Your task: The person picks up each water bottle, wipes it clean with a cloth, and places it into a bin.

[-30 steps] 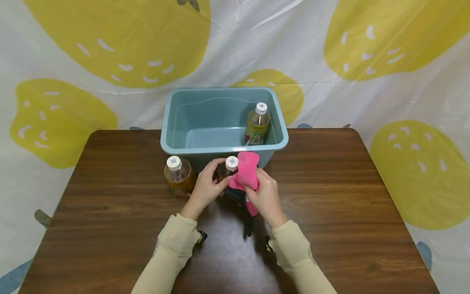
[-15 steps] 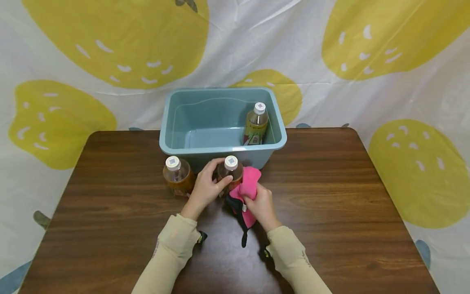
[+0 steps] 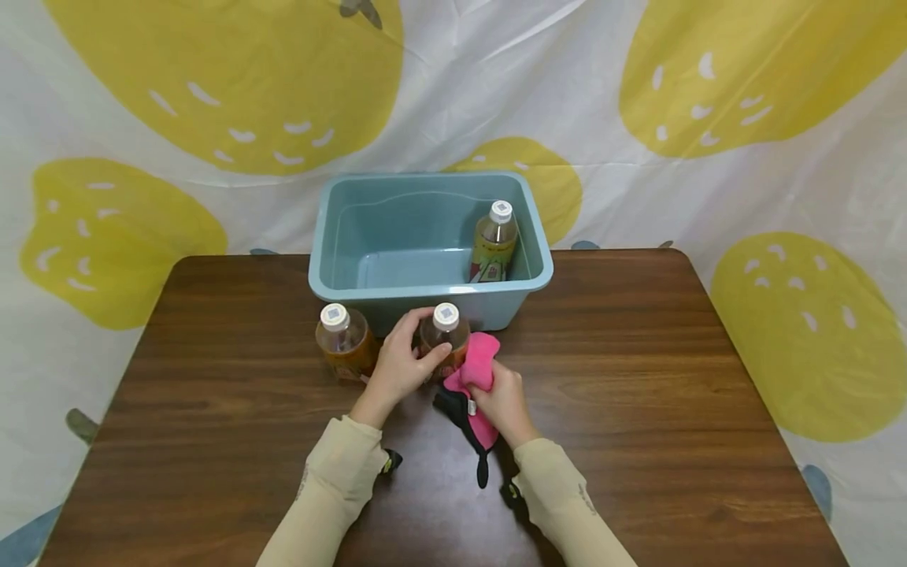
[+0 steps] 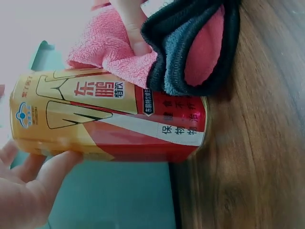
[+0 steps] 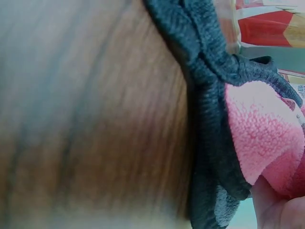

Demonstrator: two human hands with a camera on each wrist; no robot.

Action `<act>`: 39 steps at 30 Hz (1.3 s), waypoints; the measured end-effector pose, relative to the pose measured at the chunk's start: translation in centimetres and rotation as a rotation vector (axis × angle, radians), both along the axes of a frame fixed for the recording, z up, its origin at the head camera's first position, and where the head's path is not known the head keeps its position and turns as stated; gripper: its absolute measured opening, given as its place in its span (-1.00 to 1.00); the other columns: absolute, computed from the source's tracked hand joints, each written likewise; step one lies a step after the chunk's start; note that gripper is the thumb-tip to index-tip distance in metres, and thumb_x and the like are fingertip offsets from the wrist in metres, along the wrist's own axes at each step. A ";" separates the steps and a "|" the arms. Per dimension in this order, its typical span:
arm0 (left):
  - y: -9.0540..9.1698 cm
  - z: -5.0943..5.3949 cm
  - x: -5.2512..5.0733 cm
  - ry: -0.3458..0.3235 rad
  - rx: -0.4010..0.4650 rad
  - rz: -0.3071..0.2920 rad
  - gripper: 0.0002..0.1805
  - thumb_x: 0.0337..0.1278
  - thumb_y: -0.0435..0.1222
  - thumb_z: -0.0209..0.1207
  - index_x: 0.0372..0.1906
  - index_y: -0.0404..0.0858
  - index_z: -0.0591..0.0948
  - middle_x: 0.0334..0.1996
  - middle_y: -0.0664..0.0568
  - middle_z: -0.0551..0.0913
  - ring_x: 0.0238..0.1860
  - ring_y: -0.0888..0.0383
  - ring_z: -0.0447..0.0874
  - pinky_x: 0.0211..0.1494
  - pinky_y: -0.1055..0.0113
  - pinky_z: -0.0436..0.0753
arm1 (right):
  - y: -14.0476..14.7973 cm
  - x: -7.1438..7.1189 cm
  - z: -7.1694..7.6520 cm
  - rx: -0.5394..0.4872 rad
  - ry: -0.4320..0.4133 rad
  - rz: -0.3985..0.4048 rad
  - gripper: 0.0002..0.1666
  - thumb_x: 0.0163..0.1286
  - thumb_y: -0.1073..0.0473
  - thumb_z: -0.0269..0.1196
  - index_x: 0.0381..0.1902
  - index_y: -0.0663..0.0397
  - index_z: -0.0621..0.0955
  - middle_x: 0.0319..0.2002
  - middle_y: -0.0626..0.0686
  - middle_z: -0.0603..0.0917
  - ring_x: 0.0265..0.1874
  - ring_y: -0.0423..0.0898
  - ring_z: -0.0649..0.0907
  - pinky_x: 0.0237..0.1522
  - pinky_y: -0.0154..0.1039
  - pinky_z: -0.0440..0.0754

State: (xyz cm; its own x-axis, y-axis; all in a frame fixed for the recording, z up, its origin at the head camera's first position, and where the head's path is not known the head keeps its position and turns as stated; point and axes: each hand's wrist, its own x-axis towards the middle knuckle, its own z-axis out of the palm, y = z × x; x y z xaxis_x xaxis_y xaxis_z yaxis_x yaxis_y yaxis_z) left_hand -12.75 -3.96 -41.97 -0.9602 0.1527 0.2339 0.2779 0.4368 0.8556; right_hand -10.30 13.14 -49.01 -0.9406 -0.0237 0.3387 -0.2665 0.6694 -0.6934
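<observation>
My left hand (image 3: pixel 397 368) grips a drink bottle (image 3: pixel 445 340) with a white cap, which stands upright on the table in front of the bin. In the left wrist view its yellow and red label (image 4: pixel 128 119) shows, with the thumb and fingers round the upper part. My right hand (image 3: pixel 506 403) holds a bunched pink cloth (image 3: pixel 479 362) with black edging. The cloth lies against the bottle's right side, low down, and its black loop hangs toward me. In the right wrist view the cloth (image 5: pixel 264 129) hides most of the bottle.
Left of my left hand stands another capped bottle (image 3: pixel 346 346). Behind both is a light blue bin (image 3: pixel 425 294), with one bottle (image 3: pixel 494 246) upright in its right end. Brown wooden table (image 3: pixel 638 394) surrounds them; a lemon-print curtain (image 3: pixel 468 87) hangs behind.
My right hand and the cloth have moved down along the bottle's right side and toward me, uncovering its upper part. The left hand keeps its grip in about the same place.
</observation>
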 end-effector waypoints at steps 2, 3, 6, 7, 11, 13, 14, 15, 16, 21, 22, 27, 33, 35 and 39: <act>0.3 0.1 0.0 -0.026 -0.002 0.036 -0.46 -0.09 -0.13 0.30 0.04 -0.21 0.45 -0.05 -0.09 0.51 -0.05 0.02 0.48 -0.08 0.07 0.53 | 0.0 0.0 -0.1 0.001 0.000 0.000 -0.79 -0.11 0.36 0.38 -0.56 0.22 0.51 -0.63 0.13 0.59 -0.65 -0.02 0.53 -0.54 -0.10 0.51; 0.5 0.1 0.0 -0.034 -0.002 0.059 -0.44 -0.12 -0.08 0.32 0.03 -0.19 0.45 -0.06 -0.07 0.51 -0.05 0.03 0.48 -0.07 0.08 0.53 | 0.0 0.0 -0.1 0.004 0.002 0.000 -0.79 -0.11 0.36 0.38 -0.56 0.22 0.51 -0.63 0.13 0.60 -0.65 -0.01 0.54 -0.54 -0.10 0.51; 1.0 0.1 -0.2 -0.028 -0.004 0.128 -0.40 -0.21 0.04 0.34 -0.02 -0.15 0.48 -0.10 -0.01 0.54 -0.07 0.08 0.51 -0.09 0.13 0.54 | 0.1 -0.1 0.0 0.000 0.005 -0.002 -0.78 -0.12 0.35 0.39 -0.55 0.22 0.53 -0.63 0.13 0.60 -0.64 0.00 0.54 -0.53 -0.09 0.51; 1.2 0.1 -0.2 -0.016 0.000 0.144 -0.40 -0.23 0.06 0.35 -0.04 -0.15 0.49 -0.12 0.00 0.55 -0.09 0.09 0.52 -0.11 0.14 0.54 | 0.1 -0.2 0.0 -0.001 0.005 -0.005 -0.78 -0.12 0.34 0.39 -0.54 0.22 0.53 -0.63 0.13 0.60 -0.65 0.00 0.54 -0.53 -0.09 0.51; 1.4 -0.1 -0.3 0.060 0.017 0.163 -0.46 -0.26 -0.03 0.39 -0.11 -0.20 0.56 -0.17 -0.02 0.54 -0.11 0.09 0.51 -0.10 0.16 0.53 | 0.4 0.1 0.4 -0.009 -0.003 -0.008 -0.79 -0.10 0.33 0.39 -0.56 0.19 0.52 -0.64 0.10 0.58 -0.65 -0.05 0.50 -0.55 -0.13 0.50; 1.3 -0.2 -0.3 0.081 0.033 0.153 -0.50 -0.26 -0.10 0.40 -0.12 -0.24 0.59 -0.18 -0.06 0.50 -0.12 0.06 0.47 -0.08 0.15 0.52 | 0.6 0.3 0.6 -0.017 -0.008 -0.015 -0.79 -0.09 0.32 0.39 -0.59 0.17 0.51 -0.65 0.07 0.56 -0.66 -0.08 0.46 -0.55 -0.16 0.49; 1.3 -0.3 -0.2 0.088 0.036 0.144 -0.51 -0.26 -0.13 0.40 -0.12 -0.26 0.60 -0.18 -0.08 0.47 -0.11 0.05 0.45 -0.06 0.15 0.51 | 0.7 0.5 0.7 -0.026 -0.010 -0.017 -0.78 -0.08 0.31 0.40 -0.59 0.17 0.51 -0.65 0.06 0.56 -0.66 -0.10 0.45 -0.56 -0.18 0.49; 1.2 -0.4 -0.2 0.091 0.037 0.133 -0.51 -0.26 -0.15 0.40 -0.11 -0.27 0.61 -0.17 -0.09 0.45 -0.10 0.04 0.44 -0.04 0.14 0.50 | 0.8 0.7 0.9 -0.033 -0.013 -0.021 -0.78 -0.08 0.30 0.40 -0.60 0.16 0.52 -0.66 0.05 0.55 -0.66 -0.11 0.44 -0.56 -0.20 0.49; 1.1 -0.4 -0.1 0.094 0.035 0.124 -0.50 -0.26 -0.16 0.40 -0.10 -0.28 0.61 -0.18 -0.10 0.43 -0.10 0.02 0.43 -0.04 0.13 0.50 | 0.9 0.9 1.1 -0.041 -0.014 -0.025 -0.77 -0.08 0.29 0.41 -0.60 0.16 0.51 -0.66 0.04 0.54 -0.66 -0.12 0.43 -0.56 -0.21 0.48; 0.6 -0.2 0.0 0.110 0.011 0.057 -0.47 -0.19 -0.18 0.36 -0.01 -0.28 0.56 -0.15 -0.12 0.48 -0.09 0.00 0.46 -0.04 0.10 0.51 | 1.3 1.5 2.4 -0.066 0.015 -0.029 -0.76 -0.09 0.27 0.42 -0.61 0.18 0.52 -0.67 0.04 0.54 -0.67 -0.15 0.41 -0.58 -0.26 0.46; 0.5 -0.2 0.0 0.108 0.016 0.044 -0.47 -0.19 -0.19 0.36 -0.01 -0.29 0.54 -0.14 -0.12 0.50 -0.09 0.01 0.47 -0.05 0.09 0.52 | 1.4 1.6 2.7 -0.069 0.028 -0.029 -0.76 -0.10 0.27 0.42 -0.61 0.18 0.52 -0.67 0.05 0.55 -0.67 -0.14 0.41 -0.58 -0.25 0.46; 0.1 0.1 0.0 0.080 0.065 -0.020 -0.51 -0.17 -0.27 0.36 -0.05 -0.30 0.46 -0.12 -0.13 0.55 -0.10 0.03 0.51 -0.11 0.10 0.57 | 1.7 1.9 4.4 -0.082 0.107 -0.032 -0.76 -0.13 0.31 0.42 -0.59 0.22 0.53 -0.65 0.08 0.57 -0.66 -0.13 0.44 -0.57 -0.21 0.49; 0.0 0.1 0.0 0.089 0.089 -0.068 -0.56 -0.14 -0.34 0.34 -0.06 -0.36 0.53 -0.07 -0.16 0.51 -0.03 -0.03 0.49 -0.08 0.07 0.57 | 1.8 1.5 6.5 -0.084 0.159 -0.009 -0.78 -0.11 0.31 0.42 -0.54 0.21 0.55 -0.59 0.07 0.58 -0.61 -0.12 0.47 -0.53 -0.20 0.50; 0.0 0.0 0.0 0.091 0.090 -0.076 -0.59 -0.12 -0.34 0.32 -0.07 -0.37 0.55 -0.07 -0.16 0.49 -0.03 -0.03 0.48 -0.07 0.07 0.56 | 1.8 1.2 7.2 -0.079 0.167 0.013 -0.78 -0.08 0.29 0.42 -0.53 0.20 0.55 -0.57 0.06 0.58 -0.59 -0.12 0.47 -0.51 -0.21 0.50; -0.2 0.0 -0.2 0.111 0.075 -0.095 -0.61 -0.08 -0.36 0.29 -0.07 -0.38 0.56 -0.09 -0.16 0.52 -0.05 -0.02 0.49 -0.03 0.09 0.54 | 1.4 0.6 8.3 -0.073 0.180 0.050 -0.79 -0.05 0.27 0.41 -0.51 0.18 0.55 -0.55 0.04 0.58 -0.58 -0.13 0.48 -0.49 -0.24 0.50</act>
